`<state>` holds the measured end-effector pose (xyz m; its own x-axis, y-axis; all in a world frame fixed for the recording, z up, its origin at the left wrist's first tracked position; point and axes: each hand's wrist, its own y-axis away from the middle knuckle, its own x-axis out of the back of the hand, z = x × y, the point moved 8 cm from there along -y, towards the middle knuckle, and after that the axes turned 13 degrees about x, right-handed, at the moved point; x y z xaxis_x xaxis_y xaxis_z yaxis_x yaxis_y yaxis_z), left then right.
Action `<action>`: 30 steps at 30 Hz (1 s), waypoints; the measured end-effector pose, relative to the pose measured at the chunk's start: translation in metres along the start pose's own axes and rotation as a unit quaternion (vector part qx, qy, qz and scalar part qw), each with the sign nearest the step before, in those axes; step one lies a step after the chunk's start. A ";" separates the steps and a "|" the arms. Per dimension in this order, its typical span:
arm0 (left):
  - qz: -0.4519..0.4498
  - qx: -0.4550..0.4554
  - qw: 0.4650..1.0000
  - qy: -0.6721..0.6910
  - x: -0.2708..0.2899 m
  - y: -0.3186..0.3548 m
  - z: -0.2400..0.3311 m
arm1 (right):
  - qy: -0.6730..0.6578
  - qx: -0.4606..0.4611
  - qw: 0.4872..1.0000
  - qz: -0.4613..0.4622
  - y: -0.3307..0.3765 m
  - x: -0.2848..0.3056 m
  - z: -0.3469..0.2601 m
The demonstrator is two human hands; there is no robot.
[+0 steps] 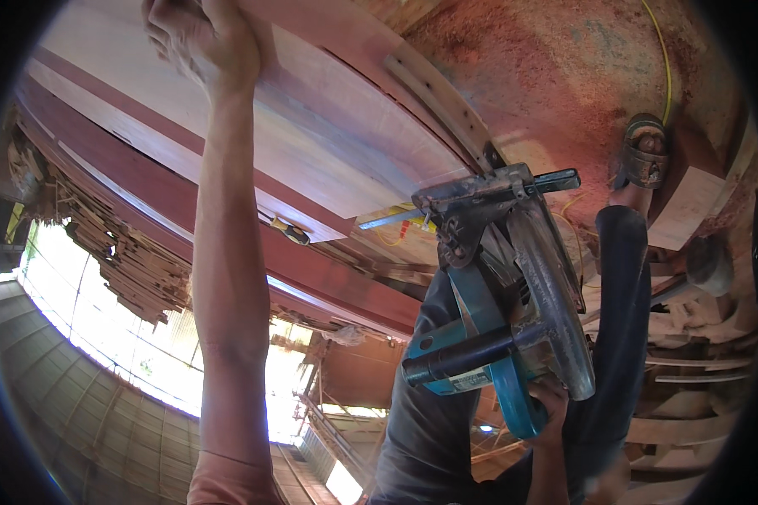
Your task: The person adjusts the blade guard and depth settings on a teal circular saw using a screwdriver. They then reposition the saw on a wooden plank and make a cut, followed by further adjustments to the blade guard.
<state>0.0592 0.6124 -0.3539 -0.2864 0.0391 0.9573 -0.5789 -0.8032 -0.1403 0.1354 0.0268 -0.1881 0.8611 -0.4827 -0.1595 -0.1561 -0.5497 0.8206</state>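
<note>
Your left hand [202, 38] presses down, fingers curled on the far pale wooden panel [311, 109], while your right hand [547, 412] clamps the teal circular saw [497, 295], lifted near your dark trouser leg [619, 320]; no cut shows, so sawing looks still ahead.

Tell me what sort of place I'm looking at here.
Most likely a woodworking or carpentry workshop. The right hand holds a teal circular saw, the left hand rests on long reddish planks, reddish sawdust covers the floor, and offcuts are piled by a corrugated wall.
</note>
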 end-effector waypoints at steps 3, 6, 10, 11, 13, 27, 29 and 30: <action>0.021 0.025 0.995 0.099 -0.001 0.002 0.001 | 0.009 0.013 1.000 -0.022 -0.004 0.000 0.001; 0.031 0.022 0.994 0.098 -0.002 0.002 0.003 | 0.033 0.040 0.998 -0.030 -0.006 0.001 -0.002; 0.035 0.018 0.997 0.067 -0.002 0.001 0.000 | 0.041 0.027 0.998 -0.044 -0.007 0.002 0.002; 0.033 0.017 0.998 0.055 -0.001 0.001 0.000 | 0.055 0.051 0.996 -0.038 -0.008 0.004 0.000; 0.038 0.016 0.998 0.037 -0.002 0.000 0.000 | 0.032 0.046 0.998 -0.035 -0.009 0.004 0.005; 0.033 0.094 0.986 0.137 -0.008 -0.007 -0.002 | 0.047 0.112 0.993 -0.007 -0.014 0.008 0.015; -0.011 0.108 0.976 0.190 -0.004 -0.006 0.015 | 0.035 0.115 0.993 -0.009 -0.014 0.009 0.019; -0.035 0.129 0.968 0.213 0.000 0.001 0.024 | 0.027 0.114 0.993 -0.014 -0.014 0.008 0.021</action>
<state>0.0763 0.5973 -0.3478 -0.5736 0.2958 0.7638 -0.4146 -0.9091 0.0407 0.1343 0.0162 -0.2126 0.8905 -0.4308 -0.1466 -0.2314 -0.7060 0.6693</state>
